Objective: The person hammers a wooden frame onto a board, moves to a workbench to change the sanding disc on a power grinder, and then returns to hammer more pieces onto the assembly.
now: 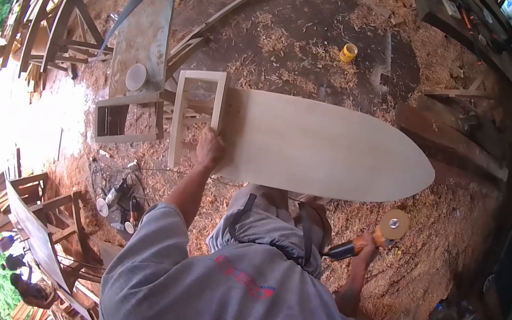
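Observation:
A pale wooden board (324,149) with a rounded point at its right end lies across the view in front of my body. At its left end stands a small wooden frame (219,98). My left hand (210,148) is closed on the lower part of this frame, beside the board's edge. My right hand (365,244) grips an orange and black angle grinder (349,248), held below the board's right half. The round tan disc (394,224) of the grinder faces up, apart from the board.
Wood shavings cover the floor (274,37). A yellow roll (348,52) lies beyond the board. Left are another wooden frame (128,119), a round lid (136,76) and power tools (119,192). Dark beams (450,146) lie right. People (28,288) are at lower left.

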The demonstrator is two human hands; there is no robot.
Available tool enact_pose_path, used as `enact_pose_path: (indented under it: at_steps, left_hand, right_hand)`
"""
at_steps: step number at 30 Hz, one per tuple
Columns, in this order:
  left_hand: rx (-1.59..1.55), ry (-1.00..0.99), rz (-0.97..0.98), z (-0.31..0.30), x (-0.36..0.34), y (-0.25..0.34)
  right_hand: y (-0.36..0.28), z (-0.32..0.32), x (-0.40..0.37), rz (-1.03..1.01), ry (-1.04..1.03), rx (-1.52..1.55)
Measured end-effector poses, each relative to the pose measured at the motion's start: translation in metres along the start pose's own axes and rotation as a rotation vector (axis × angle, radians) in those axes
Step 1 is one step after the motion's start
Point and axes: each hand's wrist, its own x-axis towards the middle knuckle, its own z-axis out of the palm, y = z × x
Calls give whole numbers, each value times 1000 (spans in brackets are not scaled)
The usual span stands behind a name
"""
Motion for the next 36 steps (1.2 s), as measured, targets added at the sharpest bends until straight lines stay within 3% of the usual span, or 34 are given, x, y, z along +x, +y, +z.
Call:
enact_pose_path:
  at_steps: [1, 6, 8, 10, 12, 14, 16, 18, 24, 26, 28, 29, 32, 34, 36]
  left_hand:
    - [-4, -6, -3, 1, 0, -2]
    - [-127, 16, -9, -7, -44, 8]
    - [-78, 149, 58, 30, -76, -8]
    - [-87, 128, 49, 38, -109, -19]
    - [124, 199, 199, 57, -137, -42]
    - [188, 171, 209, 53, -166, -58]
    - [72, -257, 231, 53, -182, -78]
    - [124, -423, 308, 53, -203, -93]
    - [31, -498, 271, 38, -246, -87]
    - [-55, -390, 309, 44, -249, -91]
    - [-115, -275, 579, 39, -260, -81]
    - [-106, -283, 588, 38, -263, -72]
    - [110, -640, 978, 35, -283, -29]
    - [-193, -545, 1022, 7, -321, 9]
    - [-132, -707, 1015, -1, -346, 38]
  right_hand:
    - [10, 2, -16, 105, 42, 46]
    - [10, 14, -64, 191, 13, 51]
    - [11, 21, -72, 81, -6, 5]
    - [23, 21, -68, 71, -57, 20]
    - [36, 22, -73, 90, -64, 62]
    - [64, 7, -67, 4, -55, 1]
    - [78, -1, -79, -14, -204, -72]
    - [82, -12, -99, 6, -275, -87]
    - [78, -28, -145, -105, -297, -93]
    - [86, -31, -146, -145, -283, -145]
    - [91, -37, -154, -175, -255, -192]
    - [93, -38, -157, -234, -311, -176]
    - [93, -40, -168, -312, -328, -237]
    - [61, -30, -203, -264, -420, -245]
    - [40, -17, -231, -283, -432, -120]
